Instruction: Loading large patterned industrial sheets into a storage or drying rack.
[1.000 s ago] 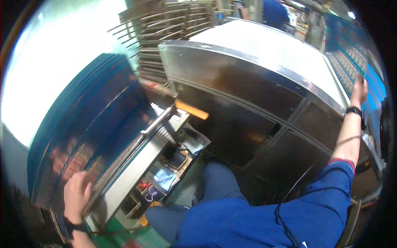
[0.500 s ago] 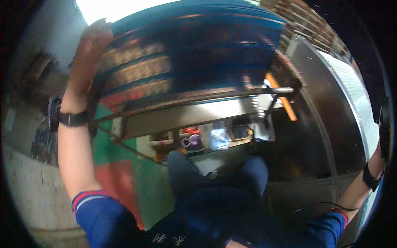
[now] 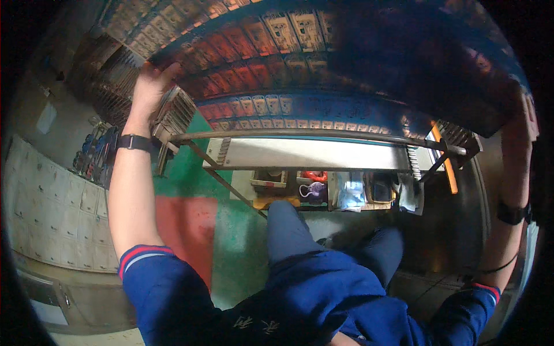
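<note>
A large dark blue sheet point(image 3: 369, 63) with rows of red and tan rectangular prints spreads across the upper part of the head view. At its left edge, my left hand point(image 3: 153, 86) is closed, the thumb lying over the sheet and the other fingers partly hidden. My right hand point(image 3: 521, 121) grips the sheet's right edge in dim light, with some of its fingers out of sight. The sheet is held up between both raised arms, above a metal frame.
A metal bar point(image 3: 317, 134) crosses ahead of my legs, above a pale board point(image 3: 311, 154). Below are a purple item point(image 3: 313, 192) and plastic-wrapped packets point(image 3: 350, 193). An orange strip point(image 3: 447, 164) stands right, a slatted rack point(image 3: 176, 112) left. Pale lockers point(image 3: 57, 202) line the left.
The view has turned and steadied, and the prints show more sharply. My right hand has come into view at the sheet's right edge. More of the sheet's left part shows.
</note>
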{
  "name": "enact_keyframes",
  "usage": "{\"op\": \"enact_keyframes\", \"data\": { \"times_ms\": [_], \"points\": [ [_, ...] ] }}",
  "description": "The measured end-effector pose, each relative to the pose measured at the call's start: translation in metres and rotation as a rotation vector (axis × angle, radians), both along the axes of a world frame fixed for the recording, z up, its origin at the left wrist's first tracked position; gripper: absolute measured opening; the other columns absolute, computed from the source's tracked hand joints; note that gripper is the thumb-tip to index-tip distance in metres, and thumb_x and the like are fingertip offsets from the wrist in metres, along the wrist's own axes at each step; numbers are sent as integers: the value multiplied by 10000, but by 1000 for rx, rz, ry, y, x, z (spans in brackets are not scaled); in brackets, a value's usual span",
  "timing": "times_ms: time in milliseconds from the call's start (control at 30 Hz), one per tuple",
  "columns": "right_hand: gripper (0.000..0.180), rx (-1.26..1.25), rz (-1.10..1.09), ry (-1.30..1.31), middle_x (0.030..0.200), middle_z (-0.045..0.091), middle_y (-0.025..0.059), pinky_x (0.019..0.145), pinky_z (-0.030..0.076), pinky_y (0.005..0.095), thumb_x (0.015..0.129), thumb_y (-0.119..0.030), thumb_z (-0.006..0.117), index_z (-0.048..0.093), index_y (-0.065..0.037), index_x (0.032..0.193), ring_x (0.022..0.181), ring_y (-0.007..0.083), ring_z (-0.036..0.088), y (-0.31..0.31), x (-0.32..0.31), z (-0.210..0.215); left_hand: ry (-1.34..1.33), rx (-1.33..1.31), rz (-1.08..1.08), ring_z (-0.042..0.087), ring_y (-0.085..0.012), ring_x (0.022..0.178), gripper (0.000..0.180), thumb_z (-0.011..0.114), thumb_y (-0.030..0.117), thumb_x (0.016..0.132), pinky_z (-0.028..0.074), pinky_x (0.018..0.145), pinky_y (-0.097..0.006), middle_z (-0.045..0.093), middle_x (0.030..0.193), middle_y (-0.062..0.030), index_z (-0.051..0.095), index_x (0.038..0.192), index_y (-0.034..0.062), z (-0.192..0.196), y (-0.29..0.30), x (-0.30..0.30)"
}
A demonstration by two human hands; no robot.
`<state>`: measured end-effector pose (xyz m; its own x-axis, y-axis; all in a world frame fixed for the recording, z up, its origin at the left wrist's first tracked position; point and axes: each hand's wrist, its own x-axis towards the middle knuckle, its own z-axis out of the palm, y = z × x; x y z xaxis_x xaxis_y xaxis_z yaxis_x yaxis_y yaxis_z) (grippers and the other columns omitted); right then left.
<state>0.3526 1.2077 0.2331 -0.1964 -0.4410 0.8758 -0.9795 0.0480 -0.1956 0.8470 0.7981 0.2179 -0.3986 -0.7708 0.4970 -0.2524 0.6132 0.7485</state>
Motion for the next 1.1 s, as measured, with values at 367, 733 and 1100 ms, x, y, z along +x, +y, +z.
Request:
{"op": "enact_keyframes", "data": {
  "times_ms": [367,733,1100],
  "points": [
    [385,-5,329,-854,1101,657,42,878,472,277,960,-330,594,606,-32,1203,990,130,610,-100,-16,4,269,287,-93,559,-145,1043,350,613,299,958,449,922,-303,584,1169,-34,565,1197,49,-35,-15,-9],
    [334,15,540,-854,1089,656,11,856,480,275,957,-295,618,605,-57,1192,972,99,603,-108,-23,-29,228,329,11,539,-160,1191,410,556,287,993,408,1003,-294,572,1300,-58,502,1337,70,-37,-50,26],
    [376,204,201,-645,1106,627,84,878,486,294,941,-255,629,551,-25,1228,1008,142,599,-60,-46,-60,157,-137,273,551,-131,1021,323,624,251,958,426,900,-276,584,1094,-34,553,1205,55,-37,-47,40]
  ]
}}
